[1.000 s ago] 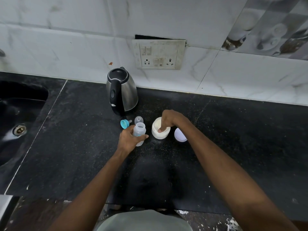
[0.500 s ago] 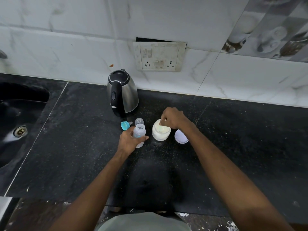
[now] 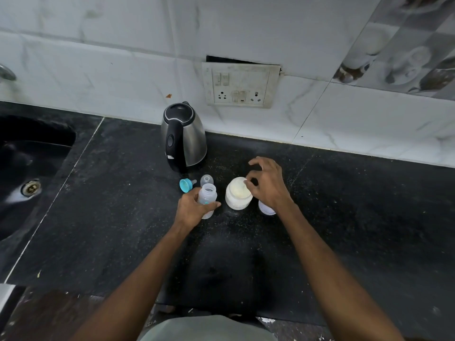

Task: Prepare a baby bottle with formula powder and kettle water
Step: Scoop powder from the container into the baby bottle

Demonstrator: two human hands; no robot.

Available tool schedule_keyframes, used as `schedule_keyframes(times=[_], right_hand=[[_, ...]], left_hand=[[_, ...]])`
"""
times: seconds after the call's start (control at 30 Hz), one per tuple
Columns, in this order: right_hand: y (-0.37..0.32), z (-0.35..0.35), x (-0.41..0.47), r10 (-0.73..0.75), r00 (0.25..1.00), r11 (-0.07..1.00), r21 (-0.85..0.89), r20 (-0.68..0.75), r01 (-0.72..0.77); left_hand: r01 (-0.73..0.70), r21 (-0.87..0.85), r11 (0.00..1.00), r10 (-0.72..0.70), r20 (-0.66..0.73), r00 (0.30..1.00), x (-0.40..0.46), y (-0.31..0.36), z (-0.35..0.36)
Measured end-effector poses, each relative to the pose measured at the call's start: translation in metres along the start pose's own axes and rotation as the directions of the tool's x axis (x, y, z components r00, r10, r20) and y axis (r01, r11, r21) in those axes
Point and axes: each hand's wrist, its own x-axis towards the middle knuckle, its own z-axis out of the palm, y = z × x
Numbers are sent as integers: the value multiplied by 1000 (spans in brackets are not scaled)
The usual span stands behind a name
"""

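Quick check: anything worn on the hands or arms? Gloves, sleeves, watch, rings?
Nothing visible. The left hand and right hand are bare: no gloves, and no rings that this view shows. Both forearms are uncovered to the bottom of the picture, with no sleeve edge, watch, band or marking. A grey-green garment shows at the bottom edge.

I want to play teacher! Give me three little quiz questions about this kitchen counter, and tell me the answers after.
1. True or false: the baby bottle has its teal teat ring screwed on.
2. Which hand has its grip around the bottle? A) left hand B) right hand C) neither
3. Fill in: the open formula jar stands between the bottle and the white ____ lying flat on the counter.

Key
1. False. The bottle's mouth is open, and the ring lies on the counter between it and the kettle.
2. A. The right hand is over the jar's mouth, fingertips pinched together.
3. lid
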Motion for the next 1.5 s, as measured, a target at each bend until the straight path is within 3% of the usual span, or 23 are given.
schedule_keyframes(times=[0.07, 0.17, 0.3, 0.47, 0.57, 0.7, 0.8, 1.5], right_hand=[[-2, 6, -10, -90, 995, 993, -77, -43, 87], [-6, 11, -18, -135, 991, 985, -107, 14, 136], [-5, 4, -14, -73, 997, 994, -88, -14, 71], [-12, 2, -9, -41, 992, 999, 4, 123, 41], [-11, -1, -6, 13, 997, 1000, -3, 74, -13], [-14, -4, -3, 60, 986, 998, 24, 155, -65], [-13, -3, -2, 129, 984, 991, 18, 125, -132], [-36, -15, 0, 166, 981, 951, 248, 104, -187]], left_hand=[[-14, -3, 1000, 14, -1, 1000, -3, 1, 1], [-36, -6, 999, 36, -1, 999, -5, 2, 3], [-38, -3, 999, 38, 2, 999, -6, 3, 4], [-49, 1, 999, 49, 12, 999, -7, 4, 5], [-38, 6, 999, 38, 19, 999, -9, 5, 4], [-23, 13, 1000, 23, 11, 1000, -11, 3, 4], [-19, 31, 999, 18, 3, 1000, -15, 3, 3], [-39, 52, 998, 39, 19, 999, -20, 10, 10]])
